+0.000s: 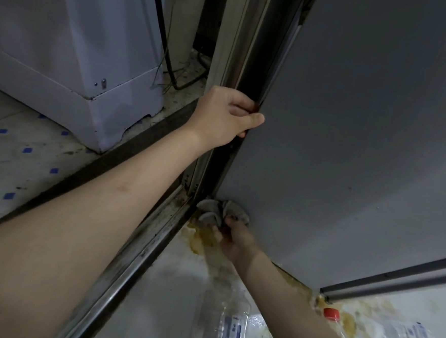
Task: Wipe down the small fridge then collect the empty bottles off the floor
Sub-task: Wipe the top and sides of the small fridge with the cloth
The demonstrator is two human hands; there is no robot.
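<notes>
one fridge (349, 151), grey, fills the right of the view and stands on the floor (170, 297). one grey cloth (220, 213) is bunched at the fridge's lower left corner, touching its side just above the floor. two clear bottles lie on the floor: one bottle (233, 325) with a blue-and-white label lies between the two forearms near the bottom edge of the view, and a second, the red-capped bottle (390, 329), lies on its side at the right, just below the fridge's front bottom edge. yellow-brown stains (203, 238) spread on the floor under the cloth and near the red cap. one white appliance (74, 53) stands at the upper left, beyond a dark sill (128, 146) and a metal track (142, 253).

two hands show. the left hand (227, 115) reaches forward with the arm stretched out, fingers curled round the fridge's left vertical edge, thumb lying on its grey side. the right hand (234, 239) reaches low, fingers pinching the cloth and pressing it to the fridge's bottom corner.
</notes>
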